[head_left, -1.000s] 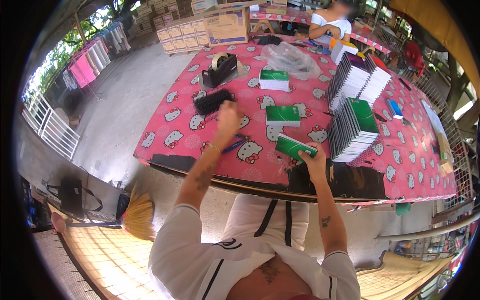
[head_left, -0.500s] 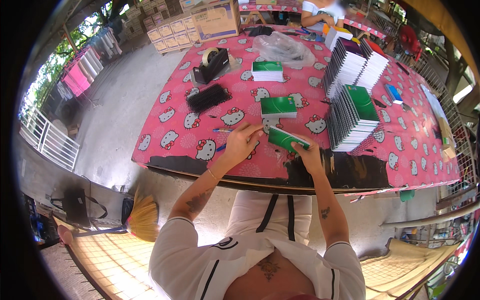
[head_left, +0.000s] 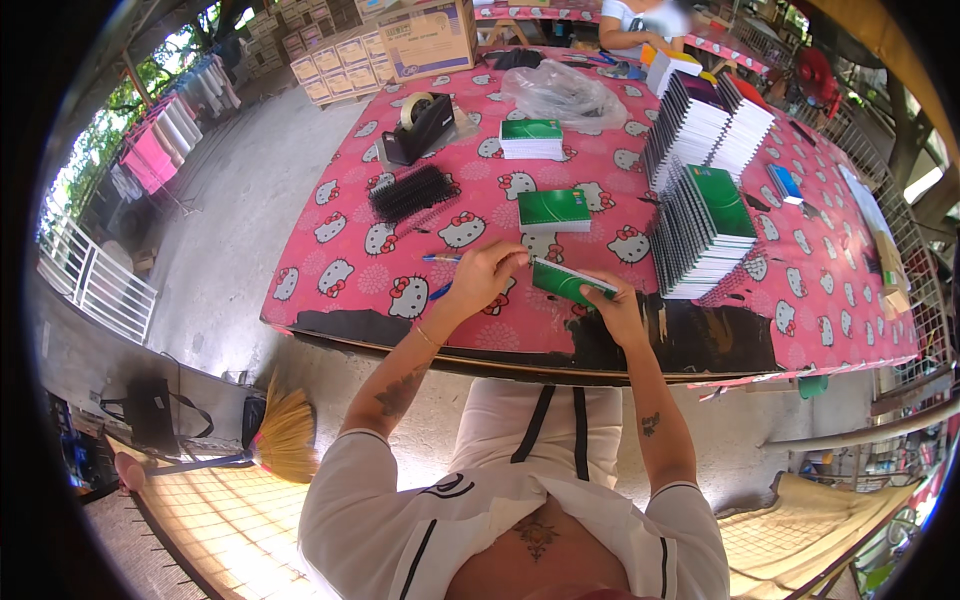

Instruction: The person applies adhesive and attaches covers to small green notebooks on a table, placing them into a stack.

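A small green-covered notebook is tilted above the near edge of the table. My right hand grips its right end, thumb on the cover. At the notebook's upper left corner, my left hand has its thumb and fingertips pinched together; what they hold, if anything, is too small to make out. Just beyond lies a green pad stack, and farther back another green stack. Black spiral binding coils lie in a bundle to the left. Two pens rest beside my left hand, partly covered by it.
Tall stacks of spiral-bound notebooks stand at the right. A tape dispenser, a clear plastic bag and a cardboard box are farther back. A blue box lies right. Another person sits across the table.
The notebook has tilted slightly and shifted a little left in my right hand. My left fingertips have moved slightly toward its upper left corner. The surrounding things stay where they were.
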A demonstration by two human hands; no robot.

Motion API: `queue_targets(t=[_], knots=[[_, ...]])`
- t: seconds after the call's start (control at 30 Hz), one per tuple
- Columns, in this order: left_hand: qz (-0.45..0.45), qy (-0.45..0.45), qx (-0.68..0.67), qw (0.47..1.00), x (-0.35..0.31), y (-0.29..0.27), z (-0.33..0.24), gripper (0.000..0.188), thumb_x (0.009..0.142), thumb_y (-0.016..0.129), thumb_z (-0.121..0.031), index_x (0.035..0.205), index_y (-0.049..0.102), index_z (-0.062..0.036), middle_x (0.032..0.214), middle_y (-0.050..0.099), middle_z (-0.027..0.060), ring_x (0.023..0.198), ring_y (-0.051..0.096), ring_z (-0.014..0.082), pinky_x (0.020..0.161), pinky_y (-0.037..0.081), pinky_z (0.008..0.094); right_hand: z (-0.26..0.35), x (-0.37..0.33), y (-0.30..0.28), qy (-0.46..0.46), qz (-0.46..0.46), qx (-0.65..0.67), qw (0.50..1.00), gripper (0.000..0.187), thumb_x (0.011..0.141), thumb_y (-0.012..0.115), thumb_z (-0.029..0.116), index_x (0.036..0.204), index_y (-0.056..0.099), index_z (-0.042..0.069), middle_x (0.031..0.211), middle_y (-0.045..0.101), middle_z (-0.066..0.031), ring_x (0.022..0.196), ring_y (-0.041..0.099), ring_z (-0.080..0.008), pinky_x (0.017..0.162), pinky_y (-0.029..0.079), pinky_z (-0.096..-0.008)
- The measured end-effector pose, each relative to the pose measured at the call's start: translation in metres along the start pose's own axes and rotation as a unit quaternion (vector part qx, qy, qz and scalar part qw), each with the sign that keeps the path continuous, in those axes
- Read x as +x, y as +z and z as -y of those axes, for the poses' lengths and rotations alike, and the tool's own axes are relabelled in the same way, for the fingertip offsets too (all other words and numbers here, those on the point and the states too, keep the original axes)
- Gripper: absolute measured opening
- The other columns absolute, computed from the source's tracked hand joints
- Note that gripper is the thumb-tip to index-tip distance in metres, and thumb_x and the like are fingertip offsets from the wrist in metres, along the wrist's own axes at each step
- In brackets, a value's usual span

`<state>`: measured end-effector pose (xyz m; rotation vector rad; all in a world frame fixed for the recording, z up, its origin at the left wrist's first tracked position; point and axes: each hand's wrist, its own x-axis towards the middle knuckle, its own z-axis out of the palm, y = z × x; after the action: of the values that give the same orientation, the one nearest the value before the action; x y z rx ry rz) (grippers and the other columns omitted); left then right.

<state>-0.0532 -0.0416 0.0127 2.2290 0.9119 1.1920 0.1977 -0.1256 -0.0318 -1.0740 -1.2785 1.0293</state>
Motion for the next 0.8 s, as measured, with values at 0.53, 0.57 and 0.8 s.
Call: queue_targets(t=[0.53, 0.57, 0.8], knots=[[0.054, 0.097, 0.354, 0.929, -0.018, 0.022, -0.057, 0.073, 0.093, 0.057, -0.048, 0.144, 0.041, 0.0010, 0.152, 0.039, 0.0201, 0.142, 0.034, 0.0380, 0.112, 0.017, 0.0688, 0.031, -0.028, 0.041, 0.020, -0.101, 0.116, 0.988, 0.031, 0.093, 0.072, 0.010, 0.121, 0.067, -0.002, 0.099, 0.068, 0.0000, 0.083, 0.059, -0.0060, 0.074, 0.048, -0.0221], [0.046, 0.080, 0.351, 0.932, -0.030, 0.029, -0.063, 0.079, 0.093, 0.056, -0.050, 0.148, 0.036, 0.0028, 0.156, 0.034, 0.0221, 0.146, 0.029, 0.0398, 0.113, 0.013, 0.0712, 0.034, -0.028, 0.042, 0.016, -0.125, 0.121, 0.985, 0.031, 0.093, 0.072, 0.010, 0.121, 0.067, -0.002, 0.099, 0.068, 0.0002, 0.083, 0.059, -0.0058, 0.073, 0.048, -0.0222], [0.037, 0.061, 0.334, 0.940, -0.023, 0.028, -0.057, 0.084, 0.096, 0.050, -0.054, 0.152, 0.030, 0.0044, 0.160, 0.026, 0.0266, 0.150, 0.018, 0.0436, 0.113, 0.005, 0.0726, 0.034, -0.037, 0.045, 0.025, -0.099, 0.101, 0.990, 0.030, 0.092, 0.071, 0.008, 0.121, 0.068, 0.000, 0.101, 0.069, -0.0001, 0.085, 0.059, -0.0055, 0.074, 0.048, -0.0218]])
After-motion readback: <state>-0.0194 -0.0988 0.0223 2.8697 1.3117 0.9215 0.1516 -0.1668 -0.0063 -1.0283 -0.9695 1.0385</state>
